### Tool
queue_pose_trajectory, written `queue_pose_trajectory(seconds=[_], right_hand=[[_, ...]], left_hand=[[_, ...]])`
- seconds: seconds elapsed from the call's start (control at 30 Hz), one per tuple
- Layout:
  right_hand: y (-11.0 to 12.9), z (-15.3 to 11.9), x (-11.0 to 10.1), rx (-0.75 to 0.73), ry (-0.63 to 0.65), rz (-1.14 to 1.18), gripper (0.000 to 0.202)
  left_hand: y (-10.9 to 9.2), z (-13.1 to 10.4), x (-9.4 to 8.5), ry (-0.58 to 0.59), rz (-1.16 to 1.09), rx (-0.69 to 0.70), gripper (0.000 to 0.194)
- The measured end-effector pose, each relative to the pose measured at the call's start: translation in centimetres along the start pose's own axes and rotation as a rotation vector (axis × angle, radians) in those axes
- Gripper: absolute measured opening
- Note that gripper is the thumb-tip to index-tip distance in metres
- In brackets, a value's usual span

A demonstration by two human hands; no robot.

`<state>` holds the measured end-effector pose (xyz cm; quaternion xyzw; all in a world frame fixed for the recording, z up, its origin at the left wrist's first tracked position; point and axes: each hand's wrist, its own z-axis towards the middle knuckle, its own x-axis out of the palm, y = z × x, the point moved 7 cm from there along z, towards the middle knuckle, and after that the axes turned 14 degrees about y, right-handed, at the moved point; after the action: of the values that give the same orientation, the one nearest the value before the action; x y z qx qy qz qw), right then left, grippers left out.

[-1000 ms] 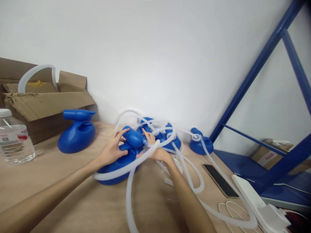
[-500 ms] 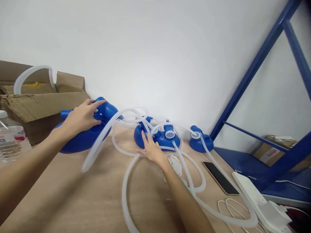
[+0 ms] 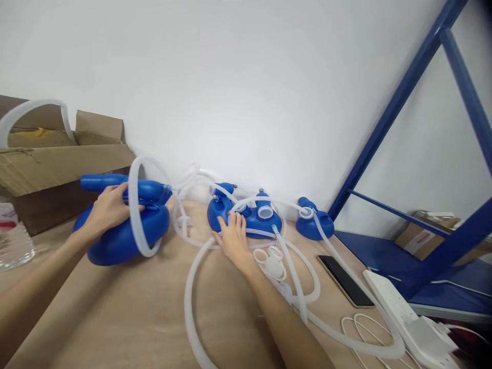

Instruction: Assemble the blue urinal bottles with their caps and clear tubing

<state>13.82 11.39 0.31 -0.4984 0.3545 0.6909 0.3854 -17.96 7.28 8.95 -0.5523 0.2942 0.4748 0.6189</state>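
Note:
At the left, my left hand is wrapped round the handle of a large blue bottle, whose neck points left. A white tube loops down over this bottle. My right hand lies with its fingers apart against the middle blue bottles, near the white tube that crosses them. Whether it presses on the bottle or the tube is hard to tell. Another blue bottle stands farther right, with a tube at its neck. White caps lie in front of the middle bottles.
An open cardboard box is at the left, behind a clear plastic jug. To the right are a phone, a white power strip, thin cables and a blue metal frame. Long tubes curl across the table.
The left bottle has come down and toward me, its top now level, with my left hand on it. Its tube loop hangs closer to the bottle. My right hand has shifted slightly.

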Motion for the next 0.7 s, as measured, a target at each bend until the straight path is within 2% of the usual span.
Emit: queue_pose_trajectory(seconds=[0.1,0.2,0.27,0.33,0.37,0.43,0.5,0.53,0.6,0.67,0.7], right_hand=[[2.3,0.1,0.9,-0.206,-0.019,0.236,0.068],[2.4,0.7,1.8,-0.248,0.034,0.688,0.108],[2.3,1.0,1.6,-0.288,0.049,1.029,0.127],[2.3,1.1,0.4,-0.321,0.027,1.330,0.135],[2.4,1.2,-0.4,-0.326,0.016,1.456,0.134],[2.9,1.2,-1.6,-0.316,0.032,1.672,0.116],[3.3,1.1,-2.5,-0.299,0.051,1.839,0.085],[3.1,1.1,-2.9,-0.288,0.022,1.899,0.069],[1.6,1.0,-3.6,-0.248,-0.167,1.963,0.049],[-0.9,0.8,-3.9,-0.165,-0.397,2.013,0.043],[-1.9,0.8,-3.8,-0.115,-0.461,2.043,0.042]], left_hand=[[-2.2,-1.0,-0.3,0.023,-0.043,0.148,0.082],[-5.2,-2.2,-0.4,0.092,-0.017,0.367,0.076],[-6.5,-2.8,-0.2,0.152,-0.009,0.437,0.075],[-7.4,-3.3,0.2,0.212,-0.003,0.472,0.074],[-7.8,-3.6,0.5,0.226,0.006,0.480,0.074],[-8.5,-4.0,0.6,0.198,0.021,0.481,0.076],[-8.9,-4.4,0.4,0.135,0.019,0.467,0.078],[-9.0,-4.5,0.2,0.100,0.015,0.457,0.079],[-8.8,-4.5,-0.5,0.036,0.013,0.428,0.080],[-8.0,-4.2,-1.3,-0.014,0.015,0.378,0.079],[-7.5,-4.1,-1.6,-0.038,0.017,0.348,0.079]])
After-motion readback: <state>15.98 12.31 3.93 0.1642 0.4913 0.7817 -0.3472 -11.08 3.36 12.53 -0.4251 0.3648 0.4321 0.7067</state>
